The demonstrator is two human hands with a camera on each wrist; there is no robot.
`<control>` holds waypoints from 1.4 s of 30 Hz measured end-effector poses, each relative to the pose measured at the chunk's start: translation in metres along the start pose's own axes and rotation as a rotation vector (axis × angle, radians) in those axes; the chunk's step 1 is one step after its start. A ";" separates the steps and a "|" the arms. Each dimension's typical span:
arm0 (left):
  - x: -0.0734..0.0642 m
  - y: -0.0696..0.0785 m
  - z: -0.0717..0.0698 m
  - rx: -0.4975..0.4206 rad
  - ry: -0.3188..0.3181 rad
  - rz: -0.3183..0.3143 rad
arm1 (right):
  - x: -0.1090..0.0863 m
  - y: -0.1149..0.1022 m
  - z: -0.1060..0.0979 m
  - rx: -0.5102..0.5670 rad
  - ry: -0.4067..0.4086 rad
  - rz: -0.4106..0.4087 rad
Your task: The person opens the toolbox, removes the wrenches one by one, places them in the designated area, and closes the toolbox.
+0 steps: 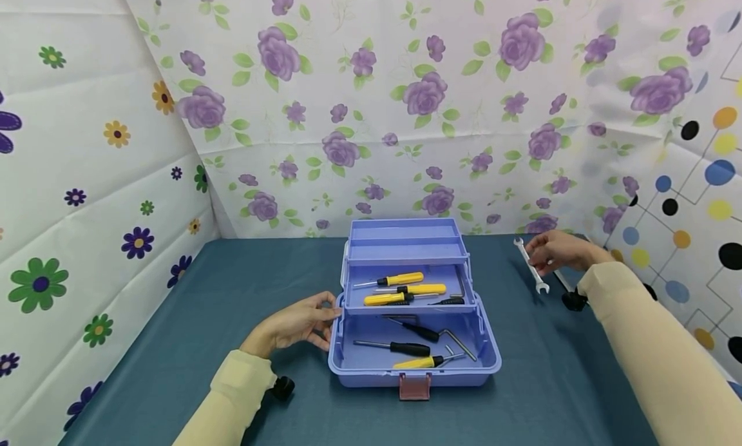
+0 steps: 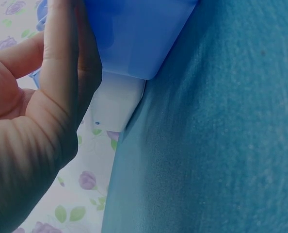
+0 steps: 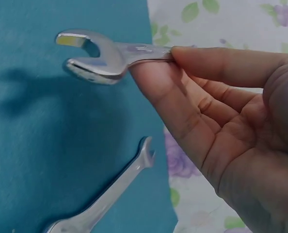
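My right hand [image 1: 559, 249] pinches a silver open-end wrench [image 1: 531, 267] between thumb and fingers, over the right side of the table. In the right wrist view, the held wrench's open jaw [image 3: 98, 56] points left, with its shadow on the cloth below. A second wrench [image 3: 117, 187] lies on the cloth beneath that hand. At the centre stands a blue-purple toolbox [image 1: 414, 378] with its lid raised and tray lifted. Against its left wall rests my left hand [image 1: 298, 323], fingers fairly straight along the side; the left wrist view shows them beside the blue wall [image 2: 134, 39].
Yellow-handled screwdrivers [image 1: 400, 279] and hex keys lie in the raised tray. The lower compartment holds black-handled screwdrivers [image 1: 410, 349], a yellow-handled screwdriver [image 1: 420, 362] and a hex key [image 1: 460, 346]. A pink latch [image 1: 414, 388] hangs at the front. Floral sheets [image 1: 359, 111] stand behind the teal cloth [image 1: 278, 265].
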State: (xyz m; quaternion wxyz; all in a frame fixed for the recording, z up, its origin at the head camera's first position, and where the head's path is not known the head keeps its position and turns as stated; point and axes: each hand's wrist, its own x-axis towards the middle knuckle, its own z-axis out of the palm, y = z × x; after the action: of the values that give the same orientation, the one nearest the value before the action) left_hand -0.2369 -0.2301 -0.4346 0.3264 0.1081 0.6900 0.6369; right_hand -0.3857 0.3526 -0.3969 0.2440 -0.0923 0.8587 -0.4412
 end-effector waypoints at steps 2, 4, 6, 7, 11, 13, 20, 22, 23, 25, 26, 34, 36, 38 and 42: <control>0.000 0.001 0.000 0.003 -0.001 0.002 | -0.002 0.005 0.001 -0.008 -0.018 0.009; 0.000 0.001 0.000 0.004 -0.005 -0.001 | -0.002 0.010 0.002 -0.012 -0.029 0.022; 0.000 0.001 0.000 0.003 -0.008 -0.006 | -0.003 0.014 0.003 -0.023 -0.034 0.029; 0.000 0.001 0.000 0.002 -0.009 -0.007 | -0.004 0.015 0.004 -0.023 -0.027 0.041; 0.000 0.001 0.001 -0.003 -0.009 -0.007 | -0.005 0.021 0.007 -0.050 -0.010 0.052; -0.001 0.001 0.001 -0.004 -0.006 -0.003 | -0.005 0.023 0.009 -0.065 -0.013 0.064; 0.001 0.000 0.001 -0.001 0.002 -0.004 | -0.004 0.027 0.015 -0.117 -0.020 0.087; 0.000 0.000 0.001 0.001 0.002 -0.006 | -0.004 0.027 0.016 -0.114 -0.011 0.094; 0.000 0.000 0.001 0.000 0.000 -0.007 | -0.003 0.027 0.016 -0.113 -0.008 0.099; 0.000 0.001 0.001 -0.001 -0.001 -0.008 | -0.002 0.027 0.016 -0.114 -0.002 0.108; -0.001 0.001 0.001 -0.001 -0.003 -0.009 | -0.001 0.026 0.016 -0.114 0.003 0.114; 0.000 0.001 0.001 0.002 0.004 -0.001 | -0.001 0.022 0.018 -0.149 0.030 0.124; 0.000 0.001 0.000 0.004 0.004 0.000 | -0.001 0.022 0.018 -0.151 0.033 0.132; 0.000 0.000 0.000 0.003 0.004 0.000 | -0.001 0.022 0.018 -0.154 0.031 0.138; 0.000 0.000 0.000 -0.003 0.003 -0.007 | 0.000 0.022 0.019 -0.168 0.032 0.151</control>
State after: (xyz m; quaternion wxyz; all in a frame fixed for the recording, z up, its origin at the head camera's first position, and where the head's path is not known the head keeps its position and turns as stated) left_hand -0.2369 -0.2295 -0.4345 0.3277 0.1042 0.6899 0.6369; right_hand -0.3745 0.3518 -0.4238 0.2543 -0.0406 0.9008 -0.3497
